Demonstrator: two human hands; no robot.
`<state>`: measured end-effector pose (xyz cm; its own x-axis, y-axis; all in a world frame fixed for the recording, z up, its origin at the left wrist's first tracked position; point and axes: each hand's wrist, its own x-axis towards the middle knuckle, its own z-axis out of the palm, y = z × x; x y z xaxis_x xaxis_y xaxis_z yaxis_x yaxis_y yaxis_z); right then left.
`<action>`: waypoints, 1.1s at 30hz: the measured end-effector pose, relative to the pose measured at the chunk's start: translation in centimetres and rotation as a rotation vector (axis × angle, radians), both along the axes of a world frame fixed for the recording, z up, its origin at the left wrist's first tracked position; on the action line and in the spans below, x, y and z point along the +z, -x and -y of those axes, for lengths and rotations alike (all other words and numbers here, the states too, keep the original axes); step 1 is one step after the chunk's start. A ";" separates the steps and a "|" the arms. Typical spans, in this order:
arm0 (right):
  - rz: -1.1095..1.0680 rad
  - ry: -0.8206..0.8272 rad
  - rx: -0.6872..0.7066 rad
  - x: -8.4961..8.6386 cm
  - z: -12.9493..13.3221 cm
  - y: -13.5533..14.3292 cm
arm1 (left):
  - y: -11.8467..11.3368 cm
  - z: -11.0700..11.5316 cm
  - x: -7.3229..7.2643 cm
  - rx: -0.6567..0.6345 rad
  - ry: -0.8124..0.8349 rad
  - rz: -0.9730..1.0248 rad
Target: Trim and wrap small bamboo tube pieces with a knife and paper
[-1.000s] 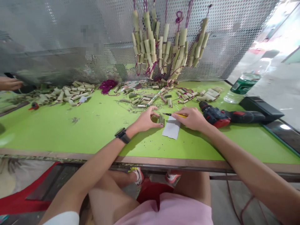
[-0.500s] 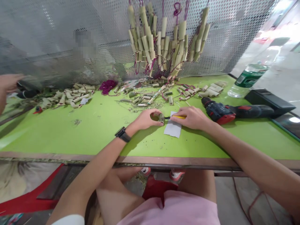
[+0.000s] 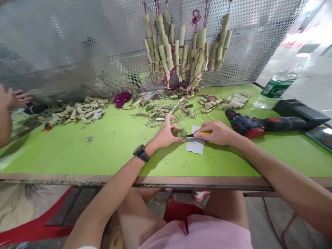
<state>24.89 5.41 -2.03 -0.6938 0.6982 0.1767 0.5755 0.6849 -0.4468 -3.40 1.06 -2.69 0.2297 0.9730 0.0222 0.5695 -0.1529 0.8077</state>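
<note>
Between the thumb and fingers of my left hand [image 3: 167, 134] is a short green bamboo piece [image 3: 183, 133], held just above the green table. My right hand [image 3: 216, 132] grips a yellow-handled tool [image 3: 203, 133] whose dark tip points left and meets or nearly meets the bamboo's right side; its exact kind is too small to tell. A white paper piece [image 3: 195, 147] lies on the table beneath the tool and beside the bamboo.
A cordless drill [image 3: 245, 124], black box [image 3: 298, 110] and water bottle [image 3: 275, 90] stand right. Bamboo pieces [image 3: 88, 109] and purple string [image 3: 121, 100] lie behind; bamboo strands [image 3: 181, 48] hang above. Another person's hand [image 3: 19, 98] is far left.
The bamboo piece has turned in my left hand, whose index finger has lifted. The other person's hand at far left has spread its fingers. The whole view has shifted slightly.
</note>
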 end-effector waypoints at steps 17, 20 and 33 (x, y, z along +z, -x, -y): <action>0.073 -0.196 -0.243 -0.3 0.3 0.1 | -0.8 0.8 0.5 0.042 -0.007 -0.013; 0.030 -0.214 -0.243 -0.4 0.1 -0.1 | -0.7 0.6 0.4 0.032 -0.022 -0.026; 0.010 -0.053 -0.109 0.1 0.4 -0.2 | -0.6 0.4 -0.1 0.006 -0.203 -0.176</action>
<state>25.11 5.04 -1.95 -0.6163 0.7592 0.2091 0.6520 0.6409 -0.4052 -2.80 0.69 -2.80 0.2420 0.9539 0.1777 0.6996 -0.2984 0.6492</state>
